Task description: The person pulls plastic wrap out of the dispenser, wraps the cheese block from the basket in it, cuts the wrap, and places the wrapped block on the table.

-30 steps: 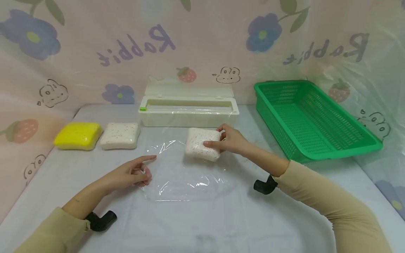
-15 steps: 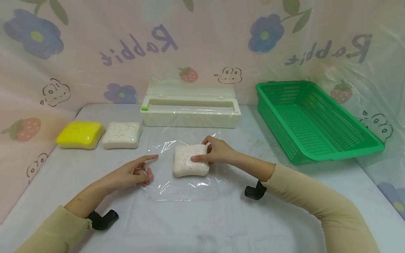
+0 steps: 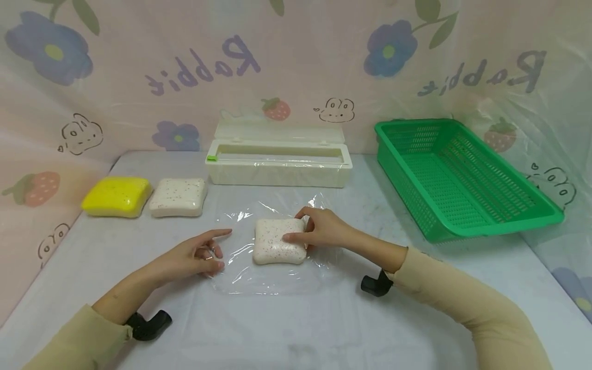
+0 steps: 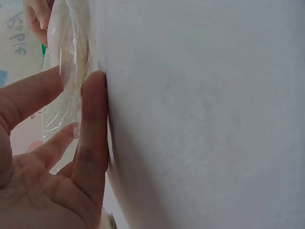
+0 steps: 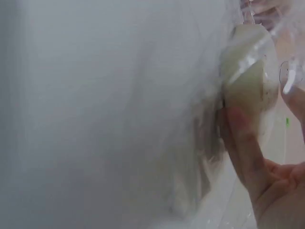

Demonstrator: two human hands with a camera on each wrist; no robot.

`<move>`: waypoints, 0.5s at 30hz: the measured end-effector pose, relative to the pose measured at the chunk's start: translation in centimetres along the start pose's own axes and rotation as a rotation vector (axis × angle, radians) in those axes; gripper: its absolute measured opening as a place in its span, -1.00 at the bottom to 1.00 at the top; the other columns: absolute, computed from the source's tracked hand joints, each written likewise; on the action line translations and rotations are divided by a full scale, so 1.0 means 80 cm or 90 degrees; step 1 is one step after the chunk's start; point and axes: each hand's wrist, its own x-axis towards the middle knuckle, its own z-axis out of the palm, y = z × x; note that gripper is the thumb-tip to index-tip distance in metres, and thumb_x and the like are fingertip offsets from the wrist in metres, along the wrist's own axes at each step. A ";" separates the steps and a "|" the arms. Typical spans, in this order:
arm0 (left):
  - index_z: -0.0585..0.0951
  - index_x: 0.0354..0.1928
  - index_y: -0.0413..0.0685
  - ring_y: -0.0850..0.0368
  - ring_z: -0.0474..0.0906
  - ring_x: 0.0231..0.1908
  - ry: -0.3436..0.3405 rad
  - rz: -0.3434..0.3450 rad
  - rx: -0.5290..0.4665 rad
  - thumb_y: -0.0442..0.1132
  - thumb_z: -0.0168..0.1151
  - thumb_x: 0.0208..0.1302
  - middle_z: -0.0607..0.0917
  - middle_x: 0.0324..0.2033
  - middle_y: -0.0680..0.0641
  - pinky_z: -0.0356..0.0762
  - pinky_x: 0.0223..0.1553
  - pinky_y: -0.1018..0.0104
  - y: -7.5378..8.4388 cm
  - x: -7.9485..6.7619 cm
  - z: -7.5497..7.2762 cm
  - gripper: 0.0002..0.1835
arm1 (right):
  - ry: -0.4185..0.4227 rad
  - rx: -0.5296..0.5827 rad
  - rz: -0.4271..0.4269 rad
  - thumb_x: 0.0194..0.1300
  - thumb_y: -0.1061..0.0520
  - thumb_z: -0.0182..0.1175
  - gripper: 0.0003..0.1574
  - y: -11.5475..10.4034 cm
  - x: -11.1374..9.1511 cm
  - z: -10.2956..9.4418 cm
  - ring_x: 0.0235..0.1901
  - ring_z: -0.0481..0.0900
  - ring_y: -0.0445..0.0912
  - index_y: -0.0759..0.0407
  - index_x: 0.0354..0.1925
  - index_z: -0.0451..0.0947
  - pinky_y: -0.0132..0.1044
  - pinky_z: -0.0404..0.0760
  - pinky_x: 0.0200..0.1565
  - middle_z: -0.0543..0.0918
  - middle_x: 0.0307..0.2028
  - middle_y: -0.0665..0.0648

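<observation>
My right hand (image 3: 326, 228) holds a white, speckled, pillow-shaped block (image 3: 276, 251) by its right side, thumb on top. The block sits on a clear sheet of cling film (image 3: 236, 280) spread over the table. In the right wrist view, the block (image 5: 252, 76) shows behind crinkled film, with fingers (image 5: 245, 148) against its side. At the film's left edge is my left hand (image 3: 194, 257), index finger extended and the others bent. The left wrist view shows these fingers (image 4: 93, 124) spread, with film (image 4: 74, 52) touching them and a gap between thumb and fingers.
A pale film dispenser (image 3: 277, 174) with its lid raised stands at the back. A yellow block (image 3: 116, 197) and a second white speckled block (image 3: 178, 197) lie at the left. The green basket (image 3: 411, 192) is at the right, near the printed curtain (image 3: 296, 61).
The right hand has brought the white block down and left onto the middle of the film. The left hand has stayed at the film's edge, its thumb parting from the fingers.
</observation>
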 end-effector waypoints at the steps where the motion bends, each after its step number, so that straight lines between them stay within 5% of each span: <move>1: 0.12 0.43 -0.23 0.17 0.56 -0.38 0.005 -0.001 0.002 -0.32 0.30 0.19 0.45 -0.22 -0.20 0.65 -0.33 0.31 0.000 0.000 0.001 -0.18 | -0.001 0.002 -0.005 0.13 -0.25 0.32 -0.28 0.001 -0.002 -0.001 -0.58 0.64 -0.19 0.16 0.07 0.40 -0.34 0.51 -0.37 0.65 -0.53 0.00; 5: 0.30 0.33 -0.20 0.16 0.57 -0.40 0.054 -0.022 0.057 -0.25 0.38 0.11 0.49 -0.16 -0.20 0.62 -0.34 0.32 0.004 -0.003 0.004 -0.26 | -0.009 0.035 -0.037 0.18 -0.14 0.32 -0.32 0.011 -0.013 -0.007 -0.56 0.67 -0.17 0.20 0.11 0.37 -0.34 0.58 -0.33 0.65 -0.46 0.03; 10: 0.55 -0.05 -0.05 0.18 0.51 -0.36 0.147 -0.032 0.235 -0.05 0.52 -0.06 0.52 -0.12 -0.10 0.46 -0.30 0.35 0.015 -0.011 0.010 -0.47 | -0.017 0.071 -0.085 0.12 -0.05 0.39 -0.39 0.026 -0.036 -0.019 -0.51 0.66 -0.15 0.21 -0.01 0.36 -0.33 0.62 -0.37 0.62 -0.43 0.03; 15: 0.55 -0.23 0.14 0.13 0.36 -0.29 0.131 -0.017 0.332 0.07 0.60 -0.26 0.40 -0.18 -0.05 0.34 -0.35 0.38 0.025 -0.023 0.013 -0.48 | -0.099 0.002 -0.180 0.01 -0.14 0.46 -0.54 0.040 -0.063 -0.027 -0.44 0.54 -0.16 0.09 -0.33 0.48 -0.37 0.55 -0.38 0.55 -0.48 -0.02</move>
